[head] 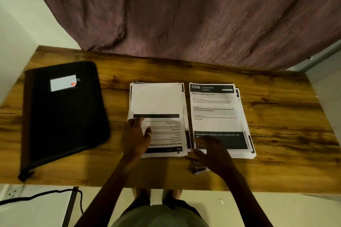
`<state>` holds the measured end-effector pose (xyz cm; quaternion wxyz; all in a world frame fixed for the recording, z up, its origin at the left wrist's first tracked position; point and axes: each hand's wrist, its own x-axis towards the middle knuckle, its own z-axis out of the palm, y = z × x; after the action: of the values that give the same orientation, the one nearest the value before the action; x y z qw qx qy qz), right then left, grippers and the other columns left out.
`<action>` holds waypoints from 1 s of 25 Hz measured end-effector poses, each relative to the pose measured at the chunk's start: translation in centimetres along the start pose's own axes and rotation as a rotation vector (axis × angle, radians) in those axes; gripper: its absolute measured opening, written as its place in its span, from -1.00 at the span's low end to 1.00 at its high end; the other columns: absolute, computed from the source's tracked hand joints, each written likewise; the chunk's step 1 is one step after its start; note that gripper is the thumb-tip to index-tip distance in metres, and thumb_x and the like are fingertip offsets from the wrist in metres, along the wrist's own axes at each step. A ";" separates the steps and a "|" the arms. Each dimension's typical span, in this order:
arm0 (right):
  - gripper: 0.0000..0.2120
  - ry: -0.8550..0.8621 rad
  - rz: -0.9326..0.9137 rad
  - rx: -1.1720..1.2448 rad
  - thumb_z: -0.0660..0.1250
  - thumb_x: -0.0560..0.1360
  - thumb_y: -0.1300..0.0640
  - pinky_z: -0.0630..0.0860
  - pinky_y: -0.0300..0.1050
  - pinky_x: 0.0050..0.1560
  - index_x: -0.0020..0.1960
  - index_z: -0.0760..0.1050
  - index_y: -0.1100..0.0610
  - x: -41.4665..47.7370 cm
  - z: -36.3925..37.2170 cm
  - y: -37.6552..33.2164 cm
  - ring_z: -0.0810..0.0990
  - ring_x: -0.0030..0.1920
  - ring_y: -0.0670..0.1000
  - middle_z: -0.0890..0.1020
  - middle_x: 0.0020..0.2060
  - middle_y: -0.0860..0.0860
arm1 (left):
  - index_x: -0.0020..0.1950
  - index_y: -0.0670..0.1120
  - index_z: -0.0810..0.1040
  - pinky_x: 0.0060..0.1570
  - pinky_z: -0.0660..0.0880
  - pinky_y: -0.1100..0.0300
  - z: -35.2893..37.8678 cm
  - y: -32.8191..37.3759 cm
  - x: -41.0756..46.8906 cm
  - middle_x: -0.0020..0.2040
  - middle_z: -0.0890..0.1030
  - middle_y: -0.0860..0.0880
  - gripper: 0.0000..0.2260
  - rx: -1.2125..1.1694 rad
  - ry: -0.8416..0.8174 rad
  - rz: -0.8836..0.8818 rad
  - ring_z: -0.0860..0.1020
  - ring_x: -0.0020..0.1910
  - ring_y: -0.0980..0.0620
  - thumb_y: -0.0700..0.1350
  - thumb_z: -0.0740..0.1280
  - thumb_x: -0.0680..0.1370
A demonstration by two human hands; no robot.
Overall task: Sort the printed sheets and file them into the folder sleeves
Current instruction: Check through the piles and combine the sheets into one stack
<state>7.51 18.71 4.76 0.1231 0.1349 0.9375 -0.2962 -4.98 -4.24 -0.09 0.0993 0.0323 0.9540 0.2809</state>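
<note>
Two stacks of printed sheets lie side by side at the centre of the frame, apparently as separate sorting piles. The left stack [156, 101] is topped by a blank white page; the right stack [215, 112] shows a black header reading "1206 Living Room". The left hand [135, 138] rests its straight fingers on the left stack's lower edge. The right hand [214, 155] (blurred) spreads wide fingers over the other stack's near corner, holding nothing. A black zipped fabric folder [62, 114] waits closed at the frame's left, on the glossy wood-grain counter [276, 116].
</note>
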 end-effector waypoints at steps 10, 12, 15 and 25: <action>-0.60 0.095 0.331 0.036 0.42 0.48 -0.11 0.51 -0.15 -0.06 0.16 0.48 0.13 9.5 2.6 -4.8 0.63 0.07 0.07 0.64 0.05 0.02 | 0.42 -0.07 0.40 0.18 0.52 0.02 -2.9 -1.9 2.8 0.40 0.41 -0.14 -0.52 0.017 -0.170 -0.043 0.47 0.31 -0.14 -0.03 0.42 0.55; -0.58 0.091 0.340 0.023 0.48 0.44 -0.05 0.49 -0.19 -0.11 0.17 0.47 0.15 9.3 3.0 -4.7 0.64 0.07 0.08 0.64 0.06 0.04 | 0.44 -0.09 0.38 0.19 0.50 0.03 -2.7 -2.1 2.5 0.43 0.38 -0.15 -0.51 0.015 -0.177 -0.047 0.44 0.33 -0.14 -0.05 0.42 0.55; -0.63 0.115 0.389 0.053 0.50 0.43 0.04 0.53 -0.14 -0.03 0.14 0.47 0.14 9.2 3.0 -4.8 0.64 0.08 0.07 0.64 0.07 0.04 | 0.45 -0.09 0.36 0.19 0.51 0.02 -2.8 -2.1 2.6 0.42 0.38 -0.15 -0.50 -0.002 -0.175 -0.045 0.45 0.33 -0.15 -0.07 0.43 0.55; -0.88 0.223 0.249 -0.032 0.35 0.55 0.07 0.59 -0.04 0.01 0.04 0.60 0.09 9.7 0.0 -3.7 0.66 -0.01 0.07 0.68 0.00 0.03 | 0.45 -0.07 0.37 0.15 0.53 0.02 -3.1 -1.4 3.3 0.41 0.42 -0.15 -0.51 0.023 -0.126 -0.016 0.46 0.32 -0.15 0.04 0.39 0.57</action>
<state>-2.74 17.57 3.65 0.0562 0.2803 0.9260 -0.2467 -8.87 -6.68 1.09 0.1610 0.0435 0.9492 0.2668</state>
